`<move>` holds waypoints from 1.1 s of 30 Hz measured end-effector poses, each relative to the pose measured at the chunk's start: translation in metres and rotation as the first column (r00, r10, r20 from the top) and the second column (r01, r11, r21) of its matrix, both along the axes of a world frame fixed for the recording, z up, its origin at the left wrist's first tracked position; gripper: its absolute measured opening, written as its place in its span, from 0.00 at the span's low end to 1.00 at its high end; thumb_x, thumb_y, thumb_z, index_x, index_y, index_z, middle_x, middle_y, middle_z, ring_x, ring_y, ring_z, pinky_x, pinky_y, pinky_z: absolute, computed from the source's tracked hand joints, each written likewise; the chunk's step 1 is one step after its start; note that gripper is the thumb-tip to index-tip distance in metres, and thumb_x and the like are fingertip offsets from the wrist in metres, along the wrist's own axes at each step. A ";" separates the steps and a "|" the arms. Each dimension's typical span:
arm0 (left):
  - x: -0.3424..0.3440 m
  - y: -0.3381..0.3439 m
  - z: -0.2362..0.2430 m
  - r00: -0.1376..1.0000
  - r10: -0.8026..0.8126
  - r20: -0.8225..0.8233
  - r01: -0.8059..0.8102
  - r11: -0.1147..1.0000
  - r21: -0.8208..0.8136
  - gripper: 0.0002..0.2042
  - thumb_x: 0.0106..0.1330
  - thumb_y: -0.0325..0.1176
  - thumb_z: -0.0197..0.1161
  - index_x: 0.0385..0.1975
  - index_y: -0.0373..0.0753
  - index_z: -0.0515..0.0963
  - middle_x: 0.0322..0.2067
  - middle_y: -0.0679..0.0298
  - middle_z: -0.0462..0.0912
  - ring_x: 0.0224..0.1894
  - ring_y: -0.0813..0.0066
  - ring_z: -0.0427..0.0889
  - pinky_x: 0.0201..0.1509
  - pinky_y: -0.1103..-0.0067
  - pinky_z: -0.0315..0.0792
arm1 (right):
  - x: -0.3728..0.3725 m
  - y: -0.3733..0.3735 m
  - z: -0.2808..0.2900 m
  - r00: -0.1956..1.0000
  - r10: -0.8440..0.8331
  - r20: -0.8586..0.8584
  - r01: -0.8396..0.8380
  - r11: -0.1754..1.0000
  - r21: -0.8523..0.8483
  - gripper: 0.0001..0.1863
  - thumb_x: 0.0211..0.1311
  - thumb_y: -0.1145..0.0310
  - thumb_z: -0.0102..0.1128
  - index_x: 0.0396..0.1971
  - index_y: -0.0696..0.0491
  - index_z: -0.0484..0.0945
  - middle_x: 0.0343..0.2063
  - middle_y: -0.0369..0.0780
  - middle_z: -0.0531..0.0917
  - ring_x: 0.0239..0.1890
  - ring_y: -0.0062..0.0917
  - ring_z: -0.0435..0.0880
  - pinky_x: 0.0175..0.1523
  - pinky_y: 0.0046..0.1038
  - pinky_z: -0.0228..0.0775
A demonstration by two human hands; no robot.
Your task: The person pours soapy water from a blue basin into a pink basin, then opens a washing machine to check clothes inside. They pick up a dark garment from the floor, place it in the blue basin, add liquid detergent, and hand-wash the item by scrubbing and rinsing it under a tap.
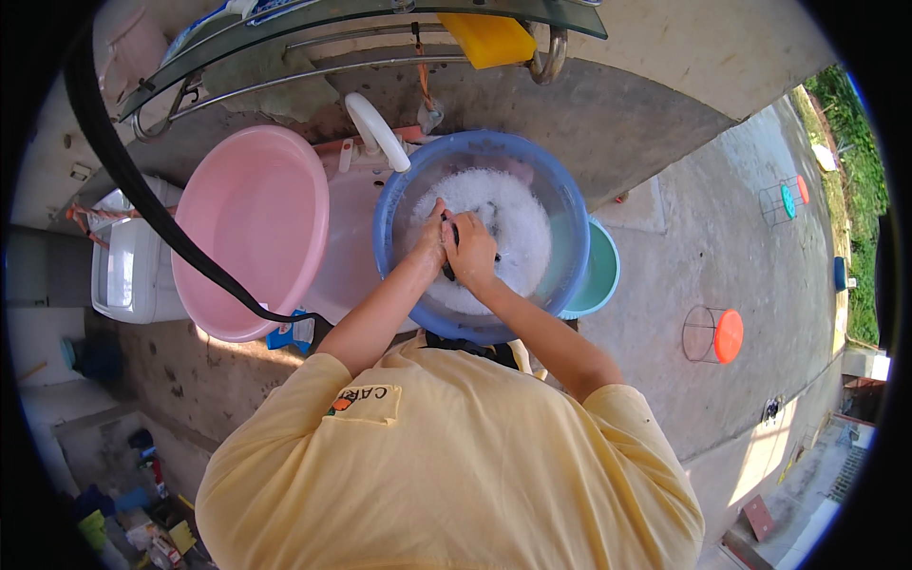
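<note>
Over suds (pixel 524 228), dark item (pixel 448 271) between both hands (pixel 472 252) — mostly hidden, perhaps cloth

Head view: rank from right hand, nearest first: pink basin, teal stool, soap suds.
1. Soap suds: right beside the right hand, inside the blue basin.
2. Pink basin: left of the blue basin.
3. Teal stool: far off, upper right.

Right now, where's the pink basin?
In the head view, the pink basin is on the left side, just left of the blue basin, with a curved white spout between them toward the top.
</note>
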State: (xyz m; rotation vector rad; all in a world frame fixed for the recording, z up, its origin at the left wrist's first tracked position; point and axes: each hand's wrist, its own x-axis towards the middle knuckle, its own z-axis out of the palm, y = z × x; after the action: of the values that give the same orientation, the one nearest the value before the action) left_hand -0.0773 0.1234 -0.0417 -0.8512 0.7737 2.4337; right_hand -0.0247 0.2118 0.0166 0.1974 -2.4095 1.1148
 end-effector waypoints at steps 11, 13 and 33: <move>0.029 -0.008 0.037 0.919 -0.197 -0.341 0.277 0.938 0.207 0.17 0.67 0.50 0.45 0.23 0.44 0.67 0.27 0.67 0.73 0.30 0.72 0.75 0.39 0.78 0.69 | 0.001 -0.011 0.020 0.988 0.153 -0.016 -0.144 0.959 0.243 0.11 0.51 0.60 0.59 0.32 0.51 0.76 0.26 0.40 0.80 0.30 0.34 0.80 0.32 0.32 0.71; 0.020 0.011 0.040 0.992 -0.113 -0.056 0.109 0.992 -0.063 0.17 0.67 0.49 0.47 0.23 0.44 0.67 0.28 0.67 0.73 0.30 0.71 0.74 0.39 0.76 0.70 | -0.023 0.008 0.005 0.977 0.049 0.206 -0.086 0.981 0.176 0.14 0.58 0.57 0.52 0.29 0.54 0.74 0.26 0.46 0.79 0.30 0.41 0.79 0.34 0.37 0.69; 0.020 -0.007 0.002 0.976 0.184 0.119 -0.155 0.964 -0.216 0.24 0.63 0.47 0.49 0.54 0.40 0.66 0.53 0.57 0.70 0.55 0.62 0.69 0.57 0.61 0.64 | -0.032 0.052 -0.067 0.913 0.353 0.202 -0.385 0.591 0.709 0.28 0.52 0.71 0.53 0.57 0.46 0.63 0.59 0.47 0.60 0.57 0.44 0.64 0.58 0.45 0.56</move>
State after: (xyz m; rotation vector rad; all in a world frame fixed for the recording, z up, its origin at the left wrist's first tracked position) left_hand -0.0577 0.1163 -0.0401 -1.1976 0.9463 2.4377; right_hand -0.0564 0.2640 -0.0506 0.9975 -2.8015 0.1786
